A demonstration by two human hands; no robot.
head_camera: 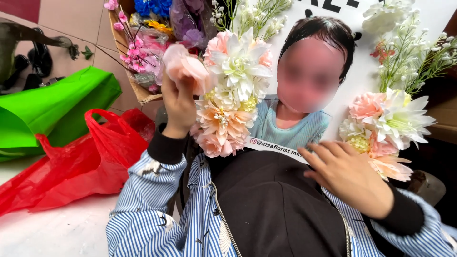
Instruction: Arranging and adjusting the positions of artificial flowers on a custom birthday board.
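My left hand (178,105) is raised and closed around a pink artificial flower (183,64), holding it against the upper left of a cluster of white, peach and pink flowers (233,90). That cluster is fixed to a white board (354,78) printed with a portrait. My right hand (345,173) rests flat with fingers apart on the board's lower edge, beside a second flower cluster (388,126) on the right. Both arms wear blue striped sleeves with black cuffs. The board leans against my lap.
A red plastic bag (81,162) and a green bag (52,107) lie on the floor at left. A brown box (143,93) with several pink, blue, yellow and purple artificial flowers stands behind. White sprigs (409,52) rise at the board's top right.
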